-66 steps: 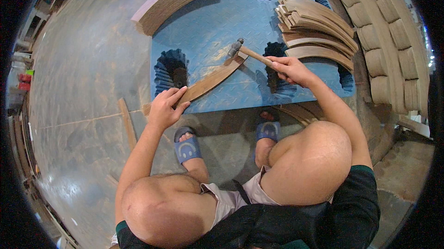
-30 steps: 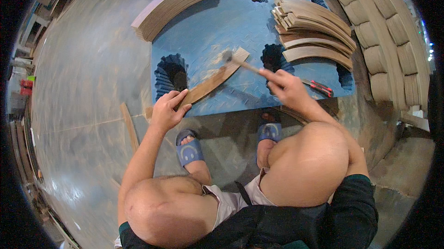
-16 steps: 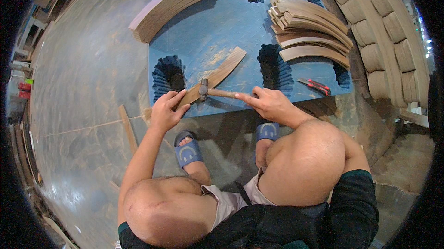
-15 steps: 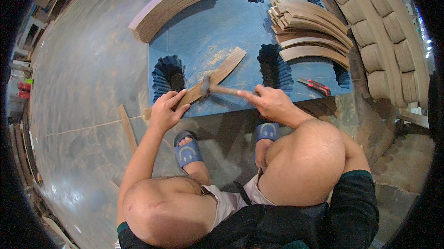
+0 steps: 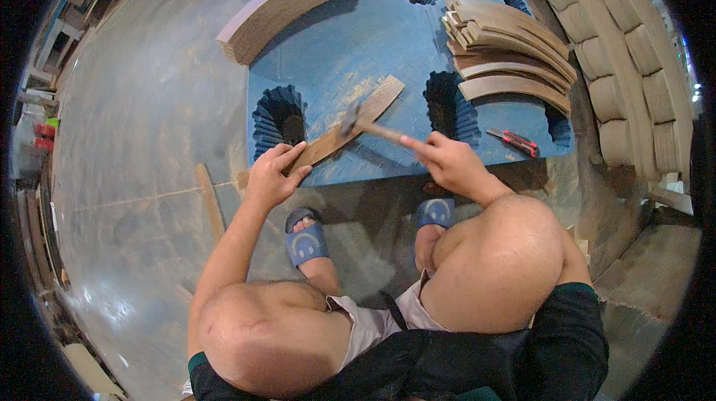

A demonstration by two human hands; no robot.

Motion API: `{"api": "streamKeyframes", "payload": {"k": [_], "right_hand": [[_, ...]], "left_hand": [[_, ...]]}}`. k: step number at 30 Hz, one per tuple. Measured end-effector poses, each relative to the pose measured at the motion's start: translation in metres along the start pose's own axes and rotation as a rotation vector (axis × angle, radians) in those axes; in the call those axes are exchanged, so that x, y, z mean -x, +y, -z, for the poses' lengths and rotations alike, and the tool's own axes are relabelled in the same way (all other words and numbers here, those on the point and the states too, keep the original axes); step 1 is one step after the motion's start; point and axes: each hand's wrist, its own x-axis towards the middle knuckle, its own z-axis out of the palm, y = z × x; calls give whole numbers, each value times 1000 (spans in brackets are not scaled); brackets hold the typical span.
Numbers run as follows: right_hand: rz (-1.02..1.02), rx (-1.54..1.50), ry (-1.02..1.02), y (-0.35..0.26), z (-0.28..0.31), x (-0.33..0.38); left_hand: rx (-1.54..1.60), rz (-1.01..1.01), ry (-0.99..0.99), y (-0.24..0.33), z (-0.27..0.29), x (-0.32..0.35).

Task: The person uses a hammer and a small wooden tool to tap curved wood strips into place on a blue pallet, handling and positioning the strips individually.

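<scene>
Left hand [image 5: 272, 177] presses the strip [image 5: 347, 129] at the pallet's [image 5: 388, 36] near edge; right hand [image 5: 447, 166] grips the hammer [image 5: 358, 121], head on the strip

Single head-worn fisheye view, straight down from close above onto knees, hands and blue pallet [image 5: 373, 43].

Woodworking shop: stacked curved wood pieces [image 5: 514, 43], concrete floor [image 5: 142, 140]
</scene>
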Motion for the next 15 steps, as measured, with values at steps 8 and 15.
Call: {"api": "streamKeyframes", "payload": {"k": [8, 15], "right_hand": [[-414, -88, 360, 62, -5, 7], [-167, -115, 236, 21, 21, 17]], "left_hand": [[-7, 15, -1, 10, 6, -2], [-16, 3, 21, 2, 2, 3]]}}
